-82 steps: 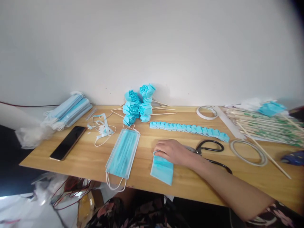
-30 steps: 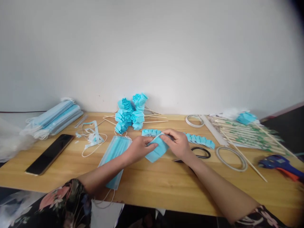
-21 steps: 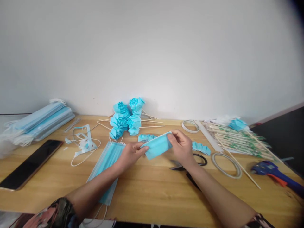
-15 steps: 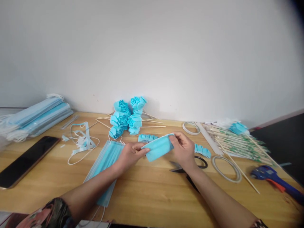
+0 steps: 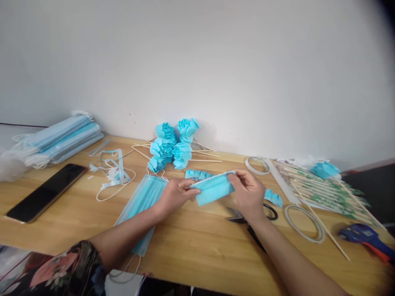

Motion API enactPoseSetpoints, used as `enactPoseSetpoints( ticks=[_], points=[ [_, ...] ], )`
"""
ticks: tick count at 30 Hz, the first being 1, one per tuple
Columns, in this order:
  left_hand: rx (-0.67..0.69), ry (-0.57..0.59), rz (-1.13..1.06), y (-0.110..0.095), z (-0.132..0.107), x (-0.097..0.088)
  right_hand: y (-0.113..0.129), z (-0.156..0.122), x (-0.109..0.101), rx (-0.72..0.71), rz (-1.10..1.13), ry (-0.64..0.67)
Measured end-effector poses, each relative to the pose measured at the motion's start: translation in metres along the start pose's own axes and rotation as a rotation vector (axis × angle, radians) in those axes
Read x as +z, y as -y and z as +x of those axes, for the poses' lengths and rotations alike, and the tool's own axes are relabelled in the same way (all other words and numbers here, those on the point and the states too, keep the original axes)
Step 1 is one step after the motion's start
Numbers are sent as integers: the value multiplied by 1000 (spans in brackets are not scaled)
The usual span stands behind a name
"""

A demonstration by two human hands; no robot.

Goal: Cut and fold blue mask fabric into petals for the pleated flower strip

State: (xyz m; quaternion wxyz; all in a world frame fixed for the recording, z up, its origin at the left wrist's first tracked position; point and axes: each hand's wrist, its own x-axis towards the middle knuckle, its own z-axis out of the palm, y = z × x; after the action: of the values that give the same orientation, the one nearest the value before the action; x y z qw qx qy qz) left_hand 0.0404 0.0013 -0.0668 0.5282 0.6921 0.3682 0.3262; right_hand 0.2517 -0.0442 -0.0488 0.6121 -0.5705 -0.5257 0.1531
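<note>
1 blue piece (image 5: 214,190) is held up over the table (image 5: 191,255), spanning the gap between the 2 hands. Its long axis runs from the left hand (image 5: 173,195) to the right hand (image 5: 251,195), with the right end a little higher in view. Neither hand is nearer: each has 1 end, gripped at the upper corner between thumb and fingers. The lower edge hangs free, and the broad face is turned toward the wearer. The paler upper edge looks folded over, though it is too small to be sure.

Just behind the piece lies what looks like 1 pleated strip (image 5: 197,175); its middle is hidden by the piece and the right hand, and its far end shows to the right of that hand. Under the right wrist are the scissors (image 5: 237,216), blades pointing left, handles partly covered. The left forearm crosses over a mask (image 5: 143,201) that lies flat on the table.

Farther out, a cluster of blue flowers (image 5: 163,150) rests near the wall, thin stems poking out to 2 sides. Left of the mask are scraps (image 5: 119,174), then a phone (image 5: 46,193), with a stack of masks (image 5: 64,139) behind. On the right are 2 rings of tape, the white roll (image 5: 257,165) near the wall and the larger ring (image 5: 304,224) closer in, with 1 stick (image 5: 328,235) beside it. Beyond lie bundled sticks (image 5: 324,191) and a glue gun (image 5: 361,235).
</note>
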Motion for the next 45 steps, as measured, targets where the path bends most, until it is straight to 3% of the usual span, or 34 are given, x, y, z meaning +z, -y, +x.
enactPoseSetpoints(
  ticks=[4, 9, 13, 16, 19, 22, 24, 26, 31, 36, 45],
  points=[
    [11, 20, 111, -8, -1, -1, 0, -1, 0, -44, -35, 29],
    [150, 119, 179, -20, -1, -7, 7, -5, 3, -251, -160, 183],
    [347, 75, 215, -22, -2, -8, 15, -13, 9, -406, -145, 361],
    [407, 21, 219, -20, -3, -4, 18, -19, 13, -375, -93, 431],
    [311, -31, 104, -19, -3, -3, 17, -21, 15, -130, 9, 430],
    [149, -103, -162, -20, -2, -4, 14, -22, 19, 120, 222, 488],
    [78, -149, -337, -20, 0, -5, 12, -24, 23, 217, 292, 570],
    [47, -188, -440, -19, 1, -5, 11, -26, 27, 259, 209, 612],
    [41, -204, -526, -15, 2, -4, 10, -29, 29, 170, -126, 535],
    [40, -164, -518, -12, 2, -2, 11, -29, 30, 73, -225, 535],
    [21, -213, -401, -15, 3, -15, 5, -29, 29, -40, -359, 513]
  ],
)
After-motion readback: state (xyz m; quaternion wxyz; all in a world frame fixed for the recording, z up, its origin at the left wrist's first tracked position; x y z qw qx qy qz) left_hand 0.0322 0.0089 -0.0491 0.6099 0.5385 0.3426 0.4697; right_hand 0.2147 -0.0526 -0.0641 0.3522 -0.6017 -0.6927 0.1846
